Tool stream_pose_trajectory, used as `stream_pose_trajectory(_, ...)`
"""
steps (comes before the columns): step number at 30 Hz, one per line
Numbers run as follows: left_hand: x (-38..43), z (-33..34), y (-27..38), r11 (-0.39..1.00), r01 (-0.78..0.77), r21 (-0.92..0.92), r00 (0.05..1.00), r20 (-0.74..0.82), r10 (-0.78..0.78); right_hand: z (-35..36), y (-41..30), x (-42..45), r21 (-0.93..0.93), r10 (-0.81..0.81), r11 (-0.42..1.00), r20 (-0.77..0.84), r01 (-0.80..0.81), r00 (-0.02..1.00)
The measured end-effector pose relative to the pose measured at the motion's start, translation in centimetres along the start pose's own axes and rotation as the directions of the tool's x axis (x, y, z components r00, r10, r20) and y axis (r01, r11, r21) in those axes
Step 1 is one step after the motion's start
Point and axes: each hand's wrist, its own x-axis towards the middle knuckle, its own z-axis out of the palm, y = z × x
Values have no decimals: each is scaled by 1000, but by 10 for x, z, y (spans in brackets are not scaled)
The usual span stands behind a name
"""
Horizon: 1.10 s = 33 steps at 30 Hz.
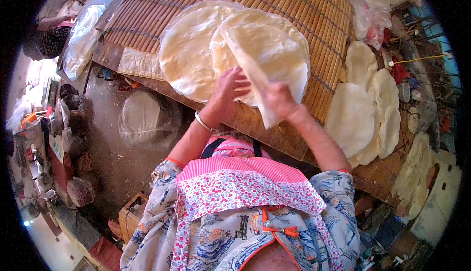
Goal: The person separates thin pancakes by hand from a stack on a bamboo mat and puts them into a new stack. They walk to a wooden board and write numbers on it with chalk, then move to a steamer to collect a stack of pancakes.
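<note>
Two stacks of thin, pale, round dough sheets overlap on a slatted bamboo mat (323,17); the left stack (184,53) is partly covered by the right stack (287,57). A folded sheet edge (244,57) slants across the right stack, its lower end hanging past the table's front edge. That folded part is gripped by my right hand (280,99), which is blurred. My left hand (232,85), a pale bangle on its wrist, is just left of the fold with its fingers apart. Whether its fingertips touch the sheets, I cannot tell.
More round sheets (351,118) lie on a wooden surface to the right. A cloth strip (141,63) is by the mat's left edge. A covered round stool (141,116) stands on the floor. Another person's arm (55,22) shows at upper left, beside a plastic-wrapped bundle (82,41).
</note>
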Motion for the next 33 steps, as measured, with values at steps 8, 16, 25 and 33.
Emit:
stream_pose_trajectory(8, 92, -103, -5, 986, -94, 135, 896, -419, 143, -223, -62, 15, 220, 337, 929, -171, -298, 926)
stream_pose_trajectory(16, 104, -95, -2, 970, -75, 232, 982, -150, 112, -143, -5, 78, -612, -587, 643, -9, 460, 810)
stream_pose_trajectory(25, 85, -90, 23, 994, 107, 3, 991, -85, -106, 29, -19, 121, -347, 177, 931, 156, -114, 972)
stream_pose_trajectory(33, 92, -74, 33, 988, 126, -89, 989, 90, -118, 40, -13, 141, -292, 167, 949, 143, -119, 976)
